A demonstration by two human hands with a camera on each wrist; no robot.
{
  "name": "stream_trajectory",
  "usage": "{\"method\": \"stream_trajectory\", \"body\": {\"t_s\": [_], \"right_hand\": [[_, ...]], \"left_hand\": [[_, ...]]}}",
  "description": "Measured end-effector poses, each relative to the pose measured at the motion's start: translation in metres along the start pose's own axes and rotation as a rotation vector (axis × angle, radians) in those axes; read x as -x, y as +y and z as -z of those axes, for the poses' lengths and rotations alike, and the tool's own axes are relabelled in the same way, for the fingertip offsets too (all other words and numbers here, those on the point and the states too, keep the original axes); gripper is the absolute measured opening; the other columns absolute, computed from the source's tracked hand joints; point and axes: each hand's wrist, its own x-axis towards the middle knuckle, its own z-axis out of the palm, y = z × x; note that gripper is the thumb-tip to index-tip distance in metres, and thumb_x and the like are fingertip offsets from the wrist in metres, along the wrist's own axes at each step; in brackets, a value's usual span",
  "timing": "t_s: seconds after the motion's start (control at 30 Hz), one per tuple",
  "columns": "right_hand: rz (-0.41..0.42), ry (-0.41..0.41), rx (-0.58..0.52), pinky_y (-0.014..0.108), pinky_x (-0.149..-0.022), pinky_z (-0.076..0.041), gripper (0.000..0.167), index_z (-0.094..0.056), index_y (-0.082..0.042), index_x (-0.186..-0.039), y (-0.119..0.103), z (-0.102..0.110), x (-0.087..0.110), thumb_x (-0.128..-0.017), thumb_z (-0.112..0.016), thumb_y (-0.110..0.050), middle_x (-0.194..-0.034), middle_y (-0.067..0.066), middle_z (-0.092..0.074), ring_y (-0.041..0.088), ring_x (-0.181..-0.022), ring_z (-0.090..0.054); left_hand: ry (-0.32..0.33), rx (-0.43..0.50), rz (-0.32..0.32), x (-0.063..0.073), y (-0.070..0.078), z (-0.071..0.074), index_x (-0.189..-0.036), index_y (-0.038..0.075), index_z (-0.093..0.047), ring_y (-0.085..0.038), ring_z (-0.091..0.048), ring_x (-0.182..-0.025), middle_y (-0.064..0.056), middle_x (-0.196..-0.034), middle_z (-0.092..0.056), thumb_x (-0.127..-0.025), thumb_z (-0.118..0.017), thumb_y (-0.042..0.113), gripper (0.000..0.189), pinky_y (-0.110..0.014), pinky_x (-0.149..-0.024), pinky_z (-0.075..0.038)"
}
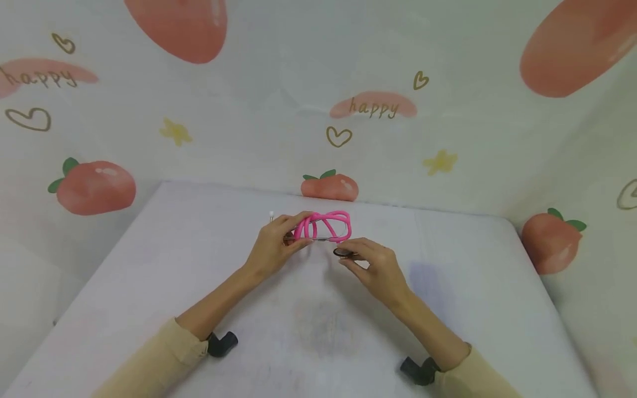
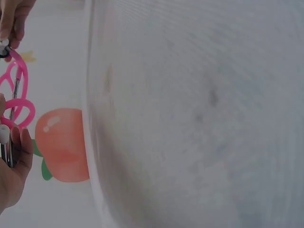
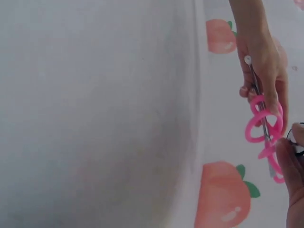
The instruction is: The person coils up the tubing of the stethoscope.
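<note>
A stethoscope with bright pink tubing (image 1: 350,228) is held up over the table, its tube wound into loops around the metal ear tubes. My left hand (image 1: 271,246) grips the wound tubing and ear tubes, thumb in front and fingers behind. One white eartip (image 1: 271,213) pokes out beyond that hand; in the right wrist view the eartip (image 3: 248,60) sits by the wrist end of the metal tube. Between thumb and fingers, my right hand (image 1: 382,270) pinches the round dark-rimmed chest piece (image 1: 342,252), just below the right end of the loops.
A white-covered table (image 1: 209,237) stretches beneath both hands, with faint bluish and brownish stains. Behind it hangs a white cloth backdrop (image 1: 278,99) printed with peaches, hearts and stars. Black wrist mounts (image 1: 222,345) stick out at both sleeve cuffs.
</note>
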Motion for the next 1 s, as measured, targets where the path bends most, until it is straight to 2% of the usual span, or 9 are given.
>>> {"method": "stream_trajectory", "body": {"t_s": [0.2, 0.4, 0.53, 0.67, 0.73, 0.8, 0.87, 1.0], "right_hand": [[-0.013, 0.067, -0.030, 0.031, -0.069, -0.060, 0.033, -0.071, -0.001, -0.105, 0.003, 0.005, -0.007, -0.074, -0.084, 0.002, -0.094, 0.009, -0.074, 0.017, -0.077, -0.072], [0.022, 0.109, 0.023, 0.027, -0.066, -0.058, 0.032, -0.075, -0.002, -0.105, 0.008, 0.008, -0.011, -0.074, -0.084, 0.000, -0.092, 0.007, -0.074, 0.015, -0.078, -0.069], [0.066, 0.171, 0.125, 0.029, -0.073, -0.056, 0.044, -0.076, -0.006, -0.112, 0.011, 0.007, -0.013, -0.070, -0.087, 0.000, -0.104, 0.009, -0.068, 0.020, -0.085, -0.064], [0.008, 0.205, 0.164, 0.037, -0.085, -0.055, 0.049, -0.073, -0.010, -0.121, 0.013, 0.004, -0.014, -0.074, -0.086, -0.002, -0.127, 0.014, -0.059, 0.029, -0.107, -0.059], [-0.050, 0.193, 0.123, 0.037, -0.090, -0.055, 0.049, -0.070, -0.009, -0.125, 0.014, 0.002, -0.015, -0.079, -0.082, -0.002, -0.139, 0.012, -0.053, 0.031, -0.118, -0.057], [-0.104, 0.180, 0.061, 0.034, -0.089, -0.056, 0.047, -0.067, -0.008, -0.129, 0.014, 0.000, -0.015, -0.083, -0.077, 0.000, -0.146, 0.011, -0.048, 0.032, -0.120, -0.059], [-0.156, 0.170, -0.001, 0.028, -0.082, -0.057, 0.046, -0.065, -0.006, -0.131, 0.015, -0.002, -0.015, -0.086, -0.074, 0.001, -0.149, 0.011, -0.046, 0.030, -0.116, -0.062], [-0.268, 0.146, -0.239, 0.030, -0.070, -0.059, 0.044, -0.059, 0.001, -0.135, 0.015, -0.006, -0.016, -0.092, -0.064, 0.007, -0.150, 0.015, -0.044, 0.033, -0.096, -0.068]], "left_hand": [[-0.008, 0.005, -0.013, 0.002, 0.003, -0.002, -0.140, 0.024, -0.059, -0.013, -0.058, -0.076, -0.010, -0.107, -0.065, -0.081, -0.084, 0.025, 0.064, -0.024, -0.065, -0.056], [-0.008, 0.018, -0.042, 0.001, 0.006, -0.004, -0.140, 0.023, -0.059, -0.012, -0.059, -0.075, -0.009, -0.107, -0.065, -0.080, -0.084, 0.025, 0.064, -0.023, -0.066, -0.056], [-0.016, 0.028, -0.048, 0.001, 0.007, -0.005, -0.140, 0.023, -0.058, -0.011, -0.060, -0.076, -0.008, -0.109, -0.065, -0.080, -0.084, 0.025, 0.065, -0.023, -0.068, -0.056], [-0.007, 0.048, -0.038, 0.002, 0.007, -0.006, -0.140, 0.024, -0.059, -0.011, -0.061, -0.078, -0.006, -0.110, -0.064, -0.081, -0.083, 0.025, 0.064, -0.022, -0.070, -0.057], [0.001, 0.058, -0.038, 0.002, 0.007, -0.007, -0.139, 0.024, -0.059, -0.011, -0.061, -0.078, -0.005, -0.109, -0.064, -0.081, -0.083, 0.024, 0.064, -0.023, -0.070, -0.057], [0.004, 0.065, -0.038, 0.002, 0.007, -0.007, -0.139, 0.024, -0.059, -0.011, -0.061, -0.079, -0.005, -0.109, -0.064, -0.081, -0.084, 0.023, 0.063, -0.023, -0.070, -0.057], [0.006, 0.068, -0.037, 0.002, 0.007, -0.008, -0.139, 0.024, -0.059, -0.011, -0.062, -0.081, -0.005, -0.109, -0.064, -0.080, -0.084, 0.023, 0.064, -0.023, -0.071, -0.057], [0.001, 0.077, -0.023, 0.002, 0.008, -0.009, -0.140, 0.024, -0.059, -0.012, -0.062, -0.086, -0.005, -0.110, -0.063, -0.081, -0.083, 0.023, 0.064, -0.022, -0.074, -0.057]]}}
